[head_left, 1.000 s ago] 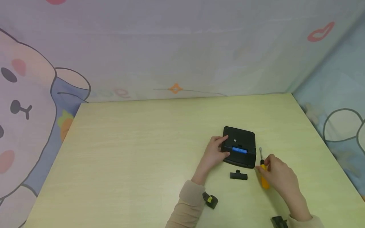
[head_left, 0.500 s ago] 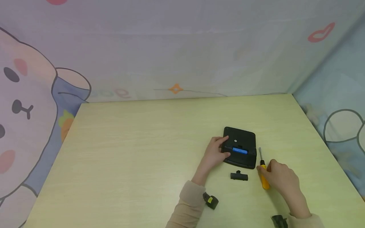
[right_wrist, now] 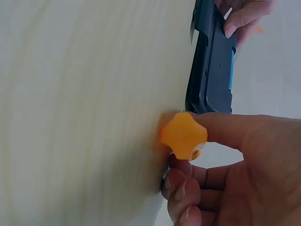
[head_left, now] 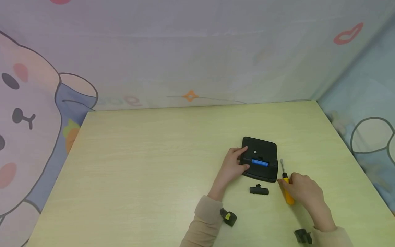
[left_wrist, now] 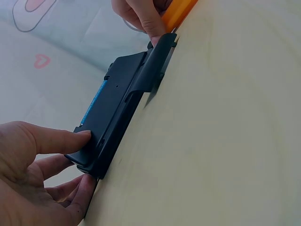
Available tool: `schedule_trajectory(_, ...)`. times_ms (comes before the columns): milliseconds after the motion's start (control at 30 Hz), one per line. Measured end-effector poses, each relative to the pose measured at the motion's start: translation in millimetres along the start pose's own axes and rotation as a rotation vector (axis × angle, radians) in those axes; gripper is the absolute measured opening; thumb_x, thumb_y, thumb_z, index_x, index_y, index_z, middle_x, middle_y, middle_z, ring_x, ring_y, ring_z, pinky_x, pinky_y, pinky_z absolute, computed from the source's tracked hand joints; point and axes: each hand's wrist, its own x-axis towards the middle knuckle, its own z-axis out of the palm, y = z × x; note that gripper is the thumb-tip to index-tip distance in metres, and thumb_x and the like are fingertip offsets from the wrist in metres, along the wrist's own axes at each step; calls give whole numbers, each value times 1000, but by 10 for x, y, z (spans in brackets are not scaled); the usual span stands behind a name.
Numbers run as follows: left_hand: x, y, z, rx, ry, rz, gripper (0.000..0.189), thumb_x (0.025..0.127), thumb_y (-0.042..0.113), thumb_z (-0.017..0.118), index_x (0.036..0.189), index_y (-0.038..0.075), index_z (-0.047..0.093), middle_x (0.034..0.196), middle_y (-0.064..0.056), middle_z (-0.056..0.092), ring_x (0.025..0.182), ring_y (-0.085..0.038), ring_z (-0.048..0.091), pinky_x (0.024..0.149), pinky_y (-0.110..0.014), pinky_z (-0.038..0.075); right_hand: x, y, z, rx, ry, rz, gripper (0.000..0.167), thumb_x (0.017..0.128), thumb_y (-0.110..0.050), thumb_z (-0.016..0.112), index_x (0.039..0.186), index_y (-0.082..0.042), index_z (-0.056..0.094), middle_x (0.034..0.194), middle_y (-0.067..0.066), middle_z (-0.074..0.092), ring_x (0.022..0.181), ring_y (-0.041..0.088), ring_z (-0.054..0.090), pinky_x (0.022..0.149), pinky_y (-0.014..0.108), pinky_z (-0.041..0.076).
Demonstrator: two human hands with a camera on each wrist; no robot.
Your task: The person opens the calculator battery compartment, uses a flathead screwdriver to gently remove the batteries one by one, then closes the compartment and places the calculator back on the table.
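A flat black device, with a blue battery showing in its uncovered slot, lies on the table. My left hand grips its left edge; in the left wrist view the thumb presses on the top face and the fingers sit at the side. To the device's right is a screwdriver with a yellow handle and a thin metal shaft, its tip pointing away from me. My right hand pinches that handle between thumb and fingers, seen end-on in the right wrist view. A small black battery cover lies just in front of the device.
The pale wooden table stretches far to the left of the hands. Behind it hangs a printed cloth. Black wrist-worn camera pieces show by the left cuff and the right cuff.
The right hand's fingers have drawn in on the screwdriver handle, and the handle's near end has swung slightly to the right. The left hand and the device keep their place.
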Motion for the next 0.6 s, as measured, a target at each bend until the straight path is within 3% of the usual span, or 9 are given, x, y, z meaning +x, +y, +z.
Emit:
schedule_trajectory(367,17,-12,12,6,5,-1,62,84,5,70,141,19,50,140,-10,45,113,-24,56,96,-31,51,19,-5,-41,0,-27,-28,39,94,-38,53,70,-6,54,58,1,44,53,16,39,49,26,27)
schedule_trajectory(600,13,-9,12,1,6,-4,62,84,5,71,141,19,51,140,-10,45,112,-23,57,95,-31,51,31,21,-30,-6,-21,-13,37,94,-35,53,76,-3,56,59,2,46,54,17,43,49,26,29)
